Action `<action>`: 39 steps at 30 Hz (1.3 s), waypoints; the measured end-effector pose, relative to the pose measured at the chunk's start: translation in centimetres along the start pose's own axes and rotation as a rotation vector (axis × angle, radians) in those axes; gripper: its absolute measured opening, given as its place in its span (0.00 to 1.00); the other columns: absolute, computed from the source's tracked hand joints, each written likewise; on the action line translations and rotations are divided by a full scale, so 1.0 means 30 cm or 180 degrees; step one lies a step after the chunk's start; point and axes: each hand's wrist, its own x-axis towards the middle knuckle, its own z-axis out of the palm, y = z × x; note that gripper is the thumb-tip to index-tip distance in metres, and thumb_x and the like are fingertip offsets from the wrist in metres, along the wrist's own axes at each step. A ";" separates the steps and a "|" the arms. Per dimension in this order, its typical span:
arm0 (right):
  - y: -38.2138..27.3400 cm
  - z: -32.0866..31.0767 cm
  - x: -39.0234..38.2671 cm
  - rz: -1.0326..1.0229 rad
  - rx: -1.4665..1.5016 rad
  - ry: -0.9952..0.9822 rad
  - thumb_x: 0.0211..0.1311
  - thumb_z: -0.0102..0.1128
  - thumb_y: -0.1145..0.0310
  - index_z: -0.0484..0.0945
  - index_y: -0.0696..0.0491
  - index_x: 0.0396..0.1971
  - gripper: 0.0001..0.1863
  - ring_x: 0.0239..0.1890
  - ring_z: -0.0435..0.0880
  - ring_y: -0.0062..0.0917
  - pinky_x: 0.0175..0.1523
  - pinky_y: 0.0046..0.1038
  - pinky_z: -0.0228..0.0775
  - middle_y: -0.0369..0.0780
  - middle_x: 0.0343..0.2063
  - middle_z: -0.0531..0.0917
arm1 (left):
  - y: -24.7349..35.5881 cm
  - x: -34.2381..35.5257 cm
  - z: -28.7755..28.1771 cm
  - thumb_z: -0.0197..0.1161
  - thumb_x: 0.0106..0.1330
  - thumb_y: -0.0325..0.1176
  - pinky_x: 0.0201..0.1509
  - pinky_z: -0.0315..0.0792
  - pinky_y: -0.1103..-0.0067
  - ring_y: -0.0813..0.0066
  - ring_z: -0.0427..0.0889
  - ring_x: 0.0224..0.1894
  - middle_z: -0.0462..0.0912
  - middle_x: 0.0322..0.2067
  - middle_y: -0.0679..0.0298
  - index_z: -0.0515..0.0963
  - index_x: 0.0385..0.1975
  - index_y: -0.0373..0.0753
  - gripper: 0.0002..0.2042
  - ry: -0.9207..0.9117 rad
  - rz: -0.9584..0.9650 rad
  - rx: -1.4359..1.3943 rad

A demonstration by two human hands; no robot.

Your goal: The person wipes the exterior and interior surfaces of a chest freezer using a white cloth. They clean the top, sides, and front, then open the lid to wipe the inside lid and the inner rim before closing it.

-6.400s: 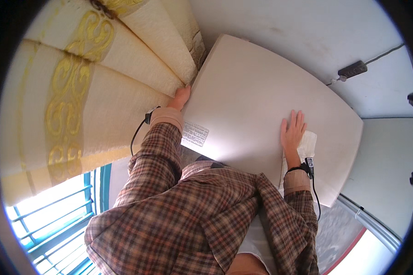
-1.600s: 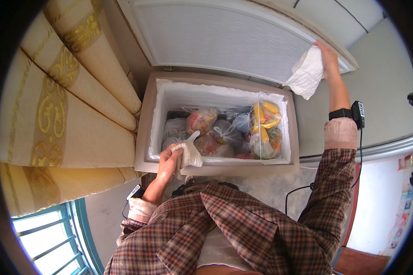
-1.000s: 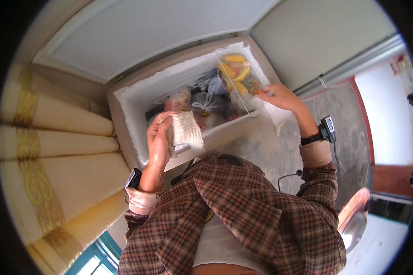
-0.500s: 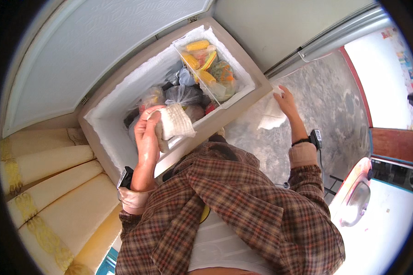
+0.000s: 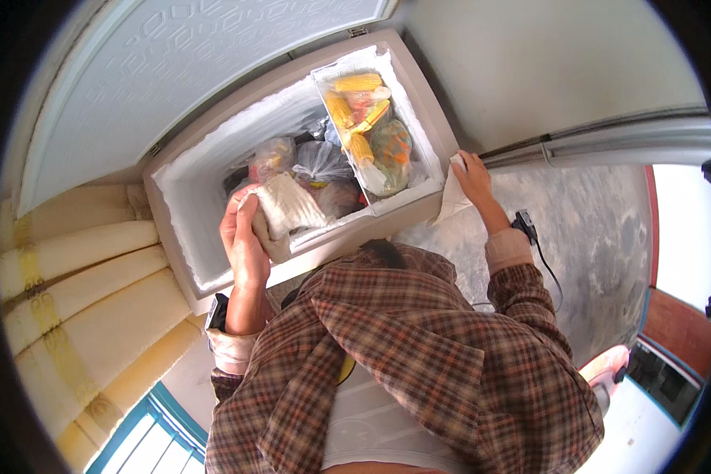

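An open chest freezer (image 5: 431, 95) holds knotted plastic bags (image 5: 316, 160) and, in a right compartment, bagged yellow corn (image 5: 358, 82). My left hand (image 5: 243, 245) grips a folded cream waffle-textured cloth (image 5: 292, 204) over the front left of the freezer's opening, hiding some bags. My right hand (image 5: 472, 181) has its fingers closed on a white cloth (image 5: 450, 201) at the front right corner of the rim; the cloth hangs down outside the freezer.
The raised lid (image 5: 150, 67) stands behind. A curtain (image 5: 95, 300) hangs left, above a blue-framed barred window (image 5: 142, 434). A pale wall or panel (image 5: 545, 63) with pipes (image 5: 624, 134) is right, above mottled floor (image 5: 584, 237). A pink-rimmed object (image 5: 604, 367) stands lower right.
The lid, shut earlier, is raised. Both hands came to hold cloths. My right hand moved from the lid down to the front right rim; the view turned.
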 end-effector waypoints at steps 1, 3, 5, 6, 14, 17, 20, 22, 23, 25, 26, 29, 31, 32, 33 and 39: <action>-0.001 -0.014 -0.005 0.0073 0.0086 -0.0161 0.60 0.59 0.59 0.71 0.54 0.55 0.25 0.48 0.76 0.38 0.53 0.34 0.68 0.44 0.44 0.77 | -0.007 0.006 0.018 0.54 0.70 0.31 0.51 0.67 0.85 0.81 0.75 0.44 0.80 0.40 0.67 0.78 0.42 0.37 0.08 0.0080 -0.0076 -0.0126; -0.005 -0.030 -0.017 0.0074 0.0199 -0.0210 0.60 0.60 0.59 0.71 0.54 0.56 0.26 0.48 0.77 0.36 0.53 0.33 0.68 0.44 0.45 0.77 | -0.023 0.018 0.060 0.54 0.70 0.32 0.52 0.68 0.84 0.81 0.75 0.45 0.79 0.42 0.67 0.78 0.43 0.37 0.09 0.0121 -0.0054 -0.0375; -0.005 -0.034 -0.029 0.0113 0.0248 -0.0216 0.60 0.61 0.60 0.69 0.54 0.58 0.27 0.47 0.78 0.33 0.54 0.33 0.68 0.44 0.46 0.78 | -0.028 0.028 0.088 0.53 0.71 0.33 0.54 0.68 0.81 0.80 0.75 0.48 0.79 0.44 0.67 0.77 0.45 0.38 0.09 0.0061 -0.0066 -0.0504; -0.001 -0.033 -0.036 0.0077 0.0459 -0.0124 0.60 0.61 0.59 0.70 0.54 0.57 0.27 0.47 0.78 0.35 0.53 0.34 0.68 0.45 0.45 0.78 | -0.030 0.032 0.100 0.54 0.71 0.33 0.54 0.68 0.81 0.80 0.75 0.48 0.79 0.44 0.68 0.76 0.45 0.39 0.09 0.0066 -0.0143 -0.0528; -0.066 -0.084 -0.065 0.0085 0.0520 0.0518 0.60 0.62 0.60 0.71 0.54 0.57 0.26 0.46 0.79 0.36 0.54 0.35 0.69 0.45 0.44 0.79 | -0.002 0.064 0.133 0.51 0.72 0.32 0.60 0.67 0.75 0.75 0.74 0.54 0.77 0.50 0.65 0.73 0.51 0.39 0.12 -0.0069 -0.0502 -0.0705; -0.219 -0.098 -0.027 -0.0238 0.1417 0.0523 0.61 0.62 0.65 0.72 0.54 0.56 0.24 0.50 0.78 0.29 0.55 0.31 0.68 0.43 0.46 0.80 | 0.044 0.072 0.134 0.52 0.72 0.32 0.60 0.68 0.74 0.74 0.75 0.52 0.78 0.47 0.65 0.72 0.50 0.37 0.12 -0.0480 -0.0575 -0.1037; -0.436 -0.081 0.014 -0.0478 0.2908 -0.0234 0.65 0.55 0.70 0.72 0.56 0.56 0.20 0.56 0.74 0.25 0.61 0.29 0.62 0.39 0.54 0.76 | 0.094 0.077 0.133 0.49 0.72 0.33 0.61 0.67 0.73 0.73 0.76 0.52 0.79 0.48 0.63 0.71 0.52 0.37 0.12 -0.0857 -0.0729 -0.1366; -0.589 -0.052 0.029 -0.0555 0.3705 -0.1034 0.63 0.51 0.73 0.69 0.59 0.59 0.23 0.61 0.70 0.27 0.65 0.29 0.58 0.43 0.58 0.73 | 0.122 0.086 0.120 0.49 0.72 0.34 0.62 0.66 0.71 0.71 0.75 0.54 0.78 0.50 0.63 0.71 0.53 0.38 0.13 -0.0918 -0.0804 -0.1571; -0.683 -0.013 0.040 -0.0546 0.3961 -0.1341 0.59 0.50 0.77 0.67 0.59 0.61 0.27 0.62 0.69 0.29 0.65 0.29 0.59 0.42 0.60 0.70 | 0.130 0.092 0.110 0.49 0.72 0.34 0.63 0.65 0.71 0.70 0.75 0.55 0.77 0.51 0.62 0.70 0.53 0.38 0.14 -0.0980 -0.0847 -0.1686; -0.783 0.000 0.004 -0.0036 0.3730 -0.2383 0.56 0.56 0.75 0.67 0.58 0.60 0.28 0.53 0.74 0.26 0.61 0.28 0.63 0.39 0.51 0.78 | 0.138 0.105 0.073 0.48 0.73 0.35 0.64 0.65 0.69 0.68 0.74 0.56 0.77 0.53 0.61 0.70 0.54 0.37 0.15 -0.0965 -0.0873 -0.1802; -0.818 0.009 -0.018 -0.0176 0.3303 -0.2357 0.57 0.58 0.74 0.69 0.59 0.58 0.27 0.53 0.74 0.26 0.60 0.27 0.63 0.39 0.52 0.78 | 0.138 0.110 0.047 0.48 0.73 0.36 0.65 0.64 0.68 0.67 0.74 0.57 0.77 0.54 0.61 0.70 0.55 0.37 0.15 -0.0995 -0.0854 -0.1859; -0.883 0.048 -0.091 -0.0220 0.3840 -0.2195 0.60 0.60 0.70 0.71 0.59 0.55 0.23 0.52 0.75 0.26 0.60 0.27 0.63 0.40 0.51 0.78 | 0.116 0.138 -0.035 0.47 0.73 0.36 0.64 0.64 0.69 0.67 0.73 0.57 0.76 0.53 0.60 0.70 0.54 0.36 0.15 -0.0675 -0.0789 -0.1648; -0.889 0.054 -0.106 0.0088 0.3957 -0.2166 0.61 0.57 0.69 0.74 0.59 0.51 0.19 0.49 0.77 0.25 0.56 0.28 0.66 0.40 0.47 0.80 | 0.098 0.168 -0.082 0.48 0.72 0.35 0.62 0.65 0.70 0.69 0.74 0.55 0.76 0.51 0.61 0.71 0.52 0.36 0.14 -0.0463 -0.0519 -0.1185; -0.890 0.050 -0.100 0.0468 0.3933 -0.1876 0.61 0.56 0.69 0.75 0.60 0.48 0.17 0.47 0.78 0.26 0.53 0.28 0.69 0.40 0.43 0.81 | 0.097 0.183 -0.102 0.49 0.72 0.34 0.61 0.66 0.71 0.70 0.74 0.53 0.77 0.50 0.60 0.72 0.50 0.36 0.13 -0.0379 -0.0265 -0.0895; -0.884 0.028 -0.090 0.0555 0.4163 -0.1603 0.61 0.54 0.68 0.77 0.60 0.45 0.15 0.44 0.80 0.26 0.51 0.29 0.71 0.40 0.40 0.82 | 0.103 0.195 -0.121 0.51 0.72 0.33 0.59 0.67 0.72 0.71 0.74 0.51 0.77 0.48 0.61 0.73 0.50 0.36 0.12 -0.0320 -0.0154 -0.0103; -0.907 -0.275 0.130 0.0581 0.5820 -0.0580 0.60 0.48 0.58 0.73 0.62 0.50 0.25 0.43 0.83 0.32 0.51 0.33 0.76 0.44 0.42 0.82 | 0.352 0.320 -0.143 0.65 0.61 0.37 0.70 0.50 0.60 0.42 0.53 0.69 0.47 0.69 0.43 0.54 0.68 0.40 0.37 0.0156 0.3224 0.3344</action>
